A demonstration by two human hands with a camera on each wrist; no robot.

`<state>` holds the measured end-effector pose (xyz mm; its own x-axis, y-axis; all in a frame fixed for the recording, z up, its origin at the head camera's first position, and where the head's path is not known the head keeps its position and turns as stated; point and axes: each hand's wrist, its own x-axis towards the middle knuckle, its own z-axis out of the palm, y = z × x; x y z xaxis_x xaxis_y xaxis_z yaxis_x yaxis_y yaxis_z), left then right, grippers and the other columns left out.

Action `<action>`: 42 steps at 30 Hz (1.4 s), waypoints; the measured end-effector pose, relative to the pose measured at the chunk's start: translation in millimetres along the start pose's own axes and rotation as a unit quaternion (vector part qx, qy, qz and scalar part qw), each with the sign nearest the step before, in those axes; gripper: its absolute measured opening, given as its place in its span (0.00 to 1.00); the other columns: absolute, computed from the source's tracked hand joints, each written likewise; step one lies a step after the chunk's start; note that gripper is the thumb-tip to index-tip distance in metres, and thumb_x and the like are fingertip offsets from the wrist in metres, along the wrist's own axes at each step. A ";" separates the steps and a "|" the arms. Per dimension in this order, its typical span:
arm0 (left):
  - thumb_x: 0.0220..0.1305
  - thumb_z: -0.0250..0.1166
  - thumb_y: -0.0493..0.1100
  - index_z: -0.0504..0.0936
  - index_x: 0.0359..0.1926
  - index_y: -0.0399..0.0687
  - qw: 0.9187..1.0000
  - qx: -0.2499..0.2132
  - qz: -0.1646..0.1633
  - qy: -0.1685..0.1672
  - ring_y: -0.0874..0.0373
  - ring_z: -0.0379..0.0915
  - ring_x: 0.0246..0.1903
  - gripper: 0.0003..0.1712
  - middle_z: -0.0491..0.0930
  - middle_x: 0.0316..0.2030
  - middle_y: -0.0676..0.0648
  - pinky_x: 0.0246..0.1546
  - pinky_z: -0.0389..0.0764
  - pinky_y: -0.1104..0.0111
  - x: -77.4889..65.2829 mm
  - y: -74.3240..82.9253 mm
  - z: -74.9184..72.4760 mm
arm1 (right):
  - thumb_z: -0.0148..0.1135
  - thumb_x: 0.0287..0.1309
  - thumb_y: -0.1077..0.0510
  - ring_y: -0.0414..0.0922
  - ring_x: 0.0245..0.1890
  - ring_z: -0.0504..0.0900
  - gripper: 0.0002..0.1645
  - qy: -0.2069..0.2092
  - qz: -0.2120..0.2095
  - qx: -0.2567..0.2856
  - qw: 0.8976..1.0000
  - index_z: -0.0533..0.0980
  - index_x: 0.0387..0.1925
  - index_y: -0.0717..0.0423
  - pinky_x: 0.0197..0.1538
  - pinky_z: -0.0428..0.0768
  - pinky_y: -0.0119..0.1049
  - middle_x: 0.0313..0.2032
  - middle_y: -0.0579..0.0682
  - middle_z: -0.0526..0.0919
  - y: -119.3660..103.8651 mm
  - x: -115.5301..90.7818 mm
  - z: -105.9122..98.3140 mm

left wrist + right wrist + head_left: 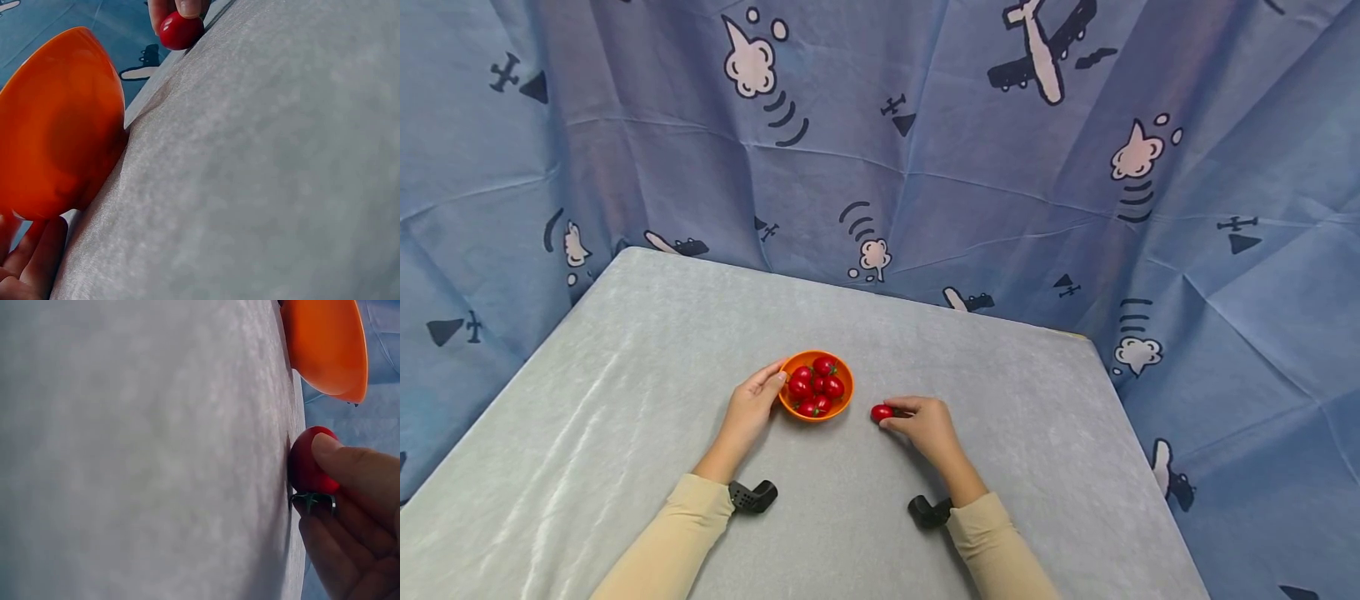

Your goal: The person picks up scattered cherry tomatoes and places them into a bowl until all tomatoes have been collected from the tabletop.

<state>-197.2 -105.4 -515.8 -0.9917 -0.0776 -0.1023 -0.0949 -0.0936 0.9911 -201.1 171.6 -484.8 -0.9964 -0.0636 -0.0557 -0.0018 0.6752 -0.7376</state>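
An orange bowl (852,387) stands on the table, holding several small red tomatoes (832,387) with green stems. My left hand (754,407) grips the bowl at its left side, thumb over the rim and fingers along the outside. To the right of the bowl, my right hand (927,425) pinches a single red cherry tomato (881,412) between thumb and fingers. In the right wrist view this tomato (307,464) is close over the tabletop, its green calyx toward the palm. The left wrist view shows the bowl's smooth outer wall (62,125).
A pale grey cloth (647,400) covers the table. Behind it hangs a blue curtain (820,192) printed with planes and clouds. Black wrist cameras (756,497) sit at both cuffs, low over the table.
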 end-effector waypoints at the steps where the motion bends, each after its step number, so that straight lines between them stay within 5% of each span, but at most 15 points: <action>1: 0.75 0.56 0.44 0.73 0.67 0.40 1.000 0.002 -0.002 0.001 0.78 0.74 0.51 0.24 0.74 0.65 0.39 0.51 0.75 0.86 0.1 -0.2 0.0 | 0.80 0.44 0.58 0.52 0.52 0.85 0.18 0.002 0.001 0.002 1.000 0.88 0.41 0.53 0.54 0.83 0.48 0.45 0.54 0.89 0.0 -0.2 0.2; 15: 0.75 0.55 0.46 0.72 0.68 0.39 1.000 0.013 0.000 -0.001 0.66 0.73 0.60 0.26 0.73 0.66 0.39 0.51 0.75 0.86 0.7 -1.8 -0.5 | 0.81 0.44 0.53 0.48 0.48 0.85 0.17 0.012 0.023 0.042 0.999 0.89 0.39 0.50 0.42 0.84 0.35 0.43 0.52 0.90 -17.9 -1.6 -2.7; 25: 0.75 0.55 0.46 0.72 0.68 0.42 1.000 0.024 -0.016 -0.001 0.55 0.68 0.66 0.25 0.73 0.67 0.43 0.53 0.73 0.86 0.4 0.1 -1.3 | 0.81 0.43 0.56 0.47 0.45 0.86 0.16 0.014 -0.002 0.060 0.998 0.89 0.38 0.52 0.43 0.86 0.36 0.41 0.52 0.90 -40.4 -2.8 -5.2; 42: 0.75 0.55 0.47 0.72 0.68 0.41 1.000 0.027 -0.007 -0.005 0.54 0.68 0.66 0.26 0.72 0.67 0.41 0.54 0.73 0.86 0.2 1.2 -2.3 | 0.80 0.45 0.59 0.50 0.46 0.88 0.17 -0.005 -0.038 0.107 0.994 0.88 0.40 0.57 0.47 0.87 0.38 0.43 0.55 0.90 -63.2 -0.9 5.0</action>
<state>-197.4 -107.8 -514.8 -0.9910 -0.0670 -0.1157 -0.1131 -0.0411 0.9927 -199.7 125.4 -441.5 -0.9933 -0.1160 0.0007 -0.0587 0.4972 -0.8656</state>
